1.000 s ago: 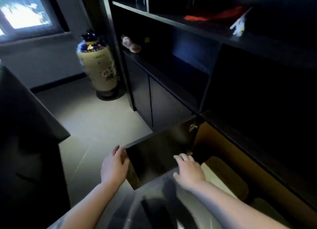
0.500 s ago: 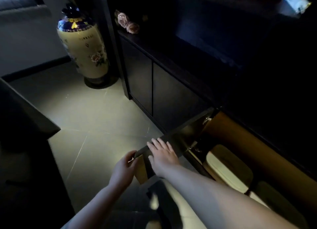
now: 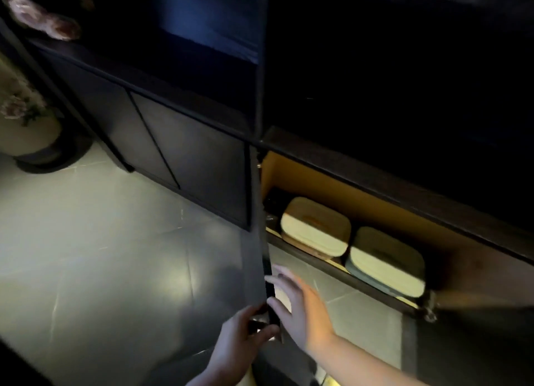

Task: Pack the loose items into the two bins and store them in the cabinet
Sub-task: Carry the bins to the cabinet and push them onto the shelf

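Two lidded bins stand side by side inside the low cabinet compartment with the yellow-lit interior (image 3: 332,180): the left bin (image 3: 316,226) and the right bin (image 3: 385,261), both with pale lids. The dark left cabinet door (image 3: 254,241) stands open, seen nearly edge-on. My left hand (image 3: 239,342) grips the door's free edge from the outside. My right hand (image 3: 300,304) lies flat with fingers spread against the door's inner side. A second door (image 3: 474,339) is open at the right.
A large flowered vase (image 3: 26,119) stands on the tiled floor (image 3: 101,255) at the far left. Closed dark cabinet doors (image 3: 179,154) run left of the open compartment. Pink ornaments (image 3: 43,18) rest on the shelf above. The upper shelves are very dark.
The view has dropped and swung right, bringing both bins inside the cabinet into sight. The left door has swung toward the cabinet, and both hands have followed its edge.
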`<action>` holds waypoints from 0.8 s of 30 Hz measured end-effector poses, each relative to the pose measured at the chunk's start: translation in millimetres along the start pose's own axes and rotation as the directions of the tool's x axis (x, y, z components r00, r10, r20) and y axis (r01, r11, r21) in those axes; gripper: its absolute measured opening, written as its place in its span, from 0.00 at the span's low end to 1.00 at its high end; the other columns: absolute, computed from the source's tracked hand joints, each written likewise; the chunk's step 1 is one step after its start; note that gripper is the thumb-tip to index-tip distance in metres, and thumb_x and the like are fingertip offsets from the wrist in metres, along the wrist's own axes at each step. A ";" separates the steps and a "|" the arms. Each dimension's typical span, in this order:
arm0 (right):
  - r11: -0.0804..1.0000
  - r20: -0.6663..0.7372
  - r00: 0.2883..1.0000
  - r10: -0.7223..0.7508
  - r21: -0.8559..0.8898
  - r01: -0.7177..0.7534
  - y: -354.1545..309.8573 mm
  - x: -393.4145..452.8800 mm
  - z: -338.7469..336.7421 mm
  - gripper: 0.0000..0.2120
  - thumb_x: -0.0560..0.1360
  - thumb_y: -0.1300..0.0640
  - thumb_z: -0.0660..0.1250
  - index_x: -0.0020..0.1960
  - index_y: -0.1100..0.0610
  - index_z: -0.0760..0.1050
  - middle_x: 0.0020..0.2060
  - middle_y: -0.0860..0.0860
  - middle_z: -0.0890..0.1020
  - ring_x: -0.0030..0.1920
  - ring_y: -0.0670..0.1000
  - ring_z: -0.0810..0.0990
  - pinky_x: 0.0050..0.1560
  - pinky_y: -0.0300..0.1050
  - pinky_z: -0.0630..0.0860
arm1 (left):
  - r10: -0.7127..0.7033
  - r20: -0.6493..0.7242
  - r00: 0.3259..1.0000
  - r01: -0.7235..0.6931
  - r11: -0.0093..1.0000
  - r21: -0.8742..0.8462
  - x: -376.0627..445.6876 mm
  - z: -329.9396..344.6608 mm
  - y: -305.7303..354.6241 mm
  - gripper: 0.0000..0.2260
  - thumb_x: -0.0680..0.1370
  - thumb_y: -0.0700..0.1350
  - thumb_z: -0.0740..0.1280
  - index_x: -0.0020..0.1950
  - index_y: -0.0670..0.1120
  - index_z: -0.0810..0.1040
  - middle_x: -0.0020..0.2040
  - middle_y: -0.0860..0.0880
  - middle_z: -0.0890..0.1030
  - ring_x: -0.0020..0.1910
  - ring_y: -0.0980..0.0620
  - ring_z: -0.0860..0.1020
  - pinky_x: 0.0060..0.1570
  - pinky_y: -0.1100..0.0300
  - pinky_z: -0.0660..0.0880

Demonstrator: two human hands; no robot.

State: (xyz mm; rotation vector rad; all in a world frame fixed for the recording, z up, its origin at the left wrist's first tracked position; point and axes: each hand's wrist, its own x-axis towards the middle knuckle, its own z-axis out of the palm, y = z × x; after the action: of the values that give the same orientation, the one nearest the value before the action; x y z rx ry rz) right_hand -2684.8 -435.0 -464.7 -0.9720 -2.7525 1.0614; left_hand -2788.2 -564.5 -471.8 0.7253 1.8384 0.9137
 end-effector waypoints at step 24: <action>0.861 -0.232 0.830 0.507 0.178 -0.476 156.2 -19.7 -163.4 0.11 0.80 0.50 0.61 0.60 0.46 0.77 0.54 0.45 0.82 0.53 0.48 0.79 0.50 0.43 0.75 | 0.005 0.499 0.867 -0.083 0.987 0.135 139.5 171.9 131.1 0.19 0.78 0.30 0.60 0.68 0.40 0.71 0.60 0.44 0.78 0.56 0.50 0.77 0.51 0.66 0.74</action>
State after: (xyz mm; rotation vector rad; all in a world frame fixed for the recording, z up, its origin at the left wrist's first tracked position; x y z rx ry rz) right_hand -2544.2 -259.9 -432.3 -1.7247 -2.2416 1.0190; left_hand -2673.7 -334.2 -479.7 0.9988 1.4392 0.5455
